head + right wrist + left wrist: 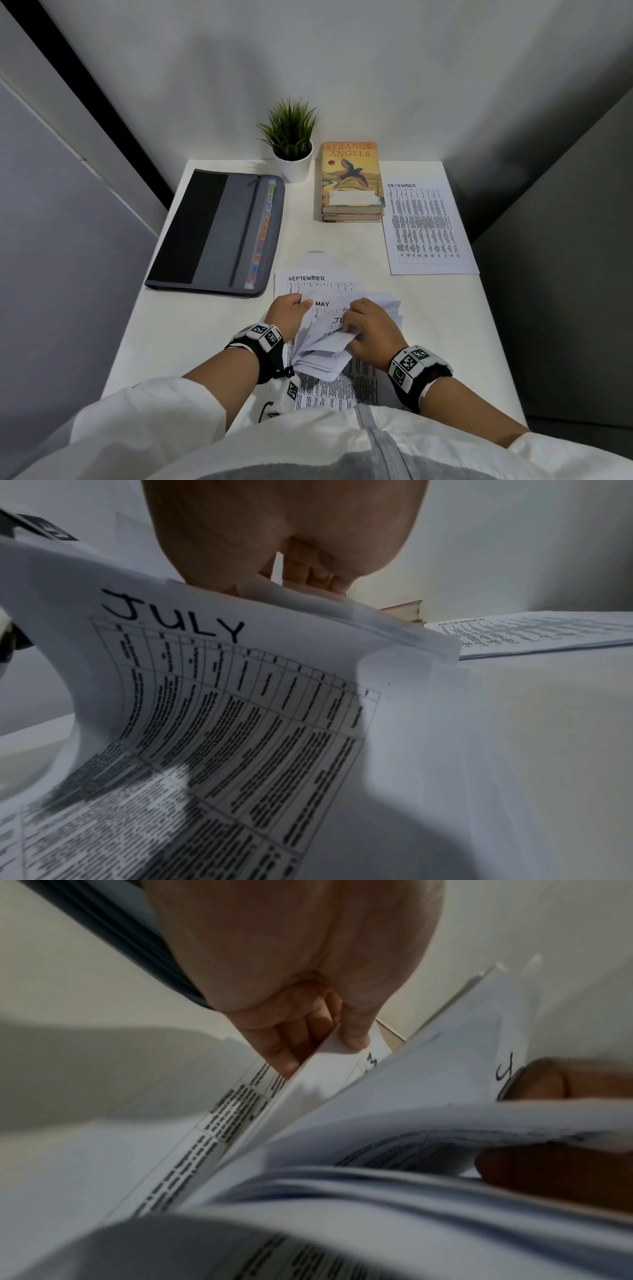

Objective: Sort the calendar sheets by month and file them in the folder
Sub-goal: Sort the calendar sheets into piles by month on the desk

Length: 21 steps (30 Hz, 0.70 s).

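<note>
A loose pile of calendar sheets lies at the table's front. The September sheet (308, 279) is lowest and furthest from me, with the May sheet (323, 304) over it. My left hand (298, 305) pinches the May sheet's left edge (329, 1053) between thumb and fingers (356, 1037). My right hand (352, 325) grips a bent bundle of sheets with the July sheet (240, 696) on top, lifted and curled off the pile. The grey and black folder (219, 233) lies closed at the left, with coloured tabs along its edge. A December sheet (424, 226) lies flat at the right.
Two stacked books (352, 181) and a potted plant (293, 150) stand at the table's back, against the wall. Bare white table (342, 240) shows between folder, books and pile. Walls close in on both sides.
</note>
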### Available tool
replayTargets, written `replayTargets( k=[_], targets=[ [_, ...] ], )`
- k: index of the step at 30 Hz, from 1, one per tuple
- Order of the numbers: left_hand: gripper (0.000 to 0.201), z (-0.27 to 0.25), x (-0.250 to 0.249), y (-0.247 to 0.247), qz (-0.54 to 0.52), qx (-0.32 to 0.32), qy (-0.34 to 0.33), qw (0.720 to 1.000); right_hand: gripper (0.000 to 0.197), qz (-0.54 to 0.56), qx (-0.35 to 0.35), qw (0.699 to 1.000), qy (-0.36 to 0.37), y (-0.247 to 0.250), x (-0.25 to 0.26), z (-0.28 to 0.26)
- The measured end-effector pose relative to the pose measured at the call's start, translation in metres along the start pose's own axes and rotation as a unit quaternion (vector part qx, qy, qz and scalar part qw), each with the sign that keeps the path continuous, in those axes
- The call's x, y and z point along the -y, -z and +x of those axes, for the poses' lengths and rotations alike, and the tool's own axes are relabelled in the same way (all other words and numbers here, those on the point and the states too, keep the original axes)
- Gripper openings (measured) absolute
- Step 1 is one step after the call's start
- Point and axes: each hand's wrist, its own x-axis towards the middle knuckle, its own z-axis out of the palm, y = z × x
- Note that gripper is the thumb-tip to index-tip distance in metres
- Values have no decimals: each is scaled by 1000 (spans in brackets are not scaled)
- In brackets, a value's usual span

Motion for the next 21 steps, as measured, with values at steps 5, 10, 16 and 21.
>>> replayTargets(
  k=[5, 10, 16, 21],
  targets=[
    [37, 2, 7, 1, -47, -10, 12, 999, 12, 33, 34, 999, -16, 7, -2, 3],
    [28, 2, 5, 1, -62, 11, 15, 998, 10, 48, 24, 998, -17, -1, -4, 2],
    [41, 0, 2, -2, -94, 15, 15, 995, 14, 0, -1, 1000, -2, -7, -4, -1],
    [40, 1, 3, -1, -34, 10, 1, 999, 15, 20, -13, 1000, -14, -4, -1, -4]
  ],
)
